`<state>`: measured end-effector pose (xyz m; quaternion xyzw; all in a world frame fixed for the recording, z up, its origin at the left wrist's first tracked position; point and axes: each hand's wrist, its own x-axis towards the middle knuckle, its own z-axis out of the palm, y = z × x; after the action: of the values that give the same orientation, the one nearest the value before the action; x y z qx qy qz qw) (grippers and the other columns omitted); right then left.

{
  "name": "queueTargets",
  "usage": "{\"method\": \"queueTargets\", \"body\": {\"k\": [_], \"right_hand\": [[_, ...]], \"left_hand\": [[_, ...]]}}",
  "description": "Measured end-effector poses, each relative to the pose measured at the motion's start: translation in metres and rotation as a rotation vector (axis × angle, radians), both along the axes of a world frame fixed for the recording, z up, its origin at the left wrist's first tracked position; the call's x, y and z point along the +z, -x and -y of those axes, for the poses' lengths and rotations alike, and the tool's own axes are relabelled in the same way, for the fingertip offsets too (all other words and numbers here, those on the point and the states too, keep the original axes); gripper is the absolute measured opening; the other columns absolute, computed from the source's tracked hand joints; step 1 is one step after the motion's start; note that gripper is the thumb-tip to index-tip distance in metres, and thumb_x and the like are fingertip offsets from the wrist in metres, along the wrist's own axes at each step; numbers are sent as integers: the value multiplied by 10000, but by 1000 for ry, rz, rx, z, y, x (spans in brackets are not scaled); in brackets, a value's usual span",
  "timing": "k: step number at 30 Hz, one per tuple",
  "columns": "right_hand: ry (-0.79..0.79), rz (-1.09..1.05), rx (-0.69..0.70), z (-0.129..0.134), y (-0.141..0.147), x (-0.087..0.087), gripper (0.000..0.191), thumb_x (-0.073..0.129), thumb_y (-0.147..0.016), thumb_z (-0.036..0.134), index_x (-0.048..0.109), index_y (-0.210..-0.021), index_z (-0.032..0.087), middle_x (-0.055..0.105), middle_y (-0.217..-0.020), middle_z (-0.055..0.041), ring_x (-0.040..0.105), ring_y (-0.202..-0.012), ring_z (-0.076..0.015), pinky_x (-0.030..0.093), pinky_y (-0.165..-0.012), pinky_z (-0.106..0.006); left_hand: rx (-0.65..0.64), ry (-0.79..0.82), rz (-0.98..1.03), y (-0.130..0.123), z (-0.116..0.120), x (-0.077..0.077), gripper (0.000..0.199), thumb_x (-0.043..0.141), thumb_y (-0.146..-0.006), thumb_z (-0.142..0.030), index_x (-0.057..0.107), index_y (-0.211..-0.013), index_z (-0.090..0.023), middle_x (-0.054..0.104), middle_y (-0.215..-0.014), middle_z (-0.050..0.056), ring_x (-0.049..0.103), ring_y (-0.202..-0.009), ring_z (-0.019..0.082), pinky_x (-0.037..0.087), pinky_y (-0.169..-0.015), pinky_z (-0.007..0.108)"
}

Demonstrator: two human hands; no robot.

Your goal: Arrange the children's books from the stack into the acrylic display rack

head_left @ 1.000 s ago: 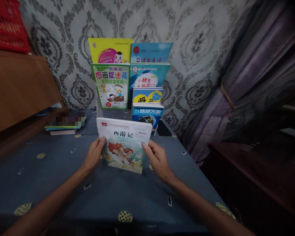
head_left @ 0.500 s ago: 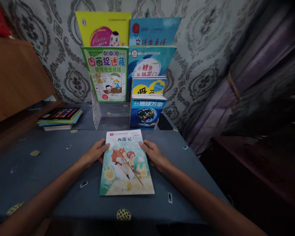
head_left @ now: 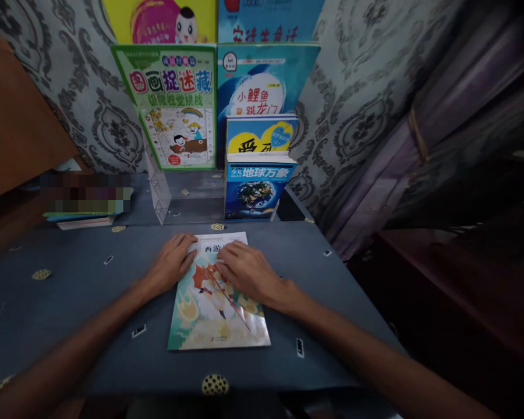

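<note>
On the counter (head_left: 78,285), in front of the clear rack (head_left: 160,198), the picture book (head_left: 218,299) lies flat, cover up — left hand (head_left: 171,265) on its upper left edge, right hand (head_left: 250,272) across its upper right part. Whether either grip is tightened on it, I cannot tell.

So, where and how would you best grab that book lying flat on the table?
I'd take the book by its two long side edges, near the bottom: left hand from the left, right hand from the right. It lies flat on the table and looks thin, so an edge probably needs lifting first; those lower edges are uncovered.
</note>
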<state>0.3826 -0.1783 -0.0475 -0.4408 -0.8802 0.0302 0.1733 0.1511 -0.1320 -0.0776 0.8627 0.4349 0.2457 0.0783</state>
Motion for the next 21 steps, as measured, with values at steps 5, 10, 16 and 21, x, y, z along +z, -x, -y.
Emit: {"method": "queueTargets", "body": {"k": [5, 10, 16, 21], "right_hand": [[59, -35, 221, -13, 16, -19, 349, 494, -1016, 327, 592, -1301, 151, 593, -1413, -146, 521, -1350, -242, 412, -1150, -435], [150, -90, 123, -29, -16, -37, 485, 470, -1019, 348, 496, -1446, 121, 463, -1533, -188, 383, -1464, -268, 319, -1210, -512], [169, -239, 127, -44, -43, -50, 430, 426, -1028, 315, 546, -1408, 155, 521, -1494, -153, 408, -1450, -248, 268, -1215, -560], [229, -370, 171, -52, -49, -54, 389, 416, -1011, 231, 592, -1357, 226, 552, -1481, -75, 437, -1432, -217, 277, -1212, -548]], "left_hand": [[-27, -18, -33, 4, -3, -15, 362, 375, -1007, -323, 559, -1264, -147, 602, -1371, 153, 534, -1315, 268, 439, -1095, 475], [-28, -39, -72, 8, -4, -13, 372, 384, -1015, -340, 567, -1282, -157, 608, -1392, 140, 546, -1321, 264, 462, -1084, 466], [-21, -39, -168, 7, -3, -6, 374, 390, -1006, -322, 590, -1286, -177, 610, -1400, 132, 539, -1332, 271, 443, -1097, 476], [-140, 12, -281, -5, -1, 2, 426, 345, -987, -195, 544, -1361, -152, 543, -1473, 154, 412, -1439, 301, 272, -1181, 589]]}}
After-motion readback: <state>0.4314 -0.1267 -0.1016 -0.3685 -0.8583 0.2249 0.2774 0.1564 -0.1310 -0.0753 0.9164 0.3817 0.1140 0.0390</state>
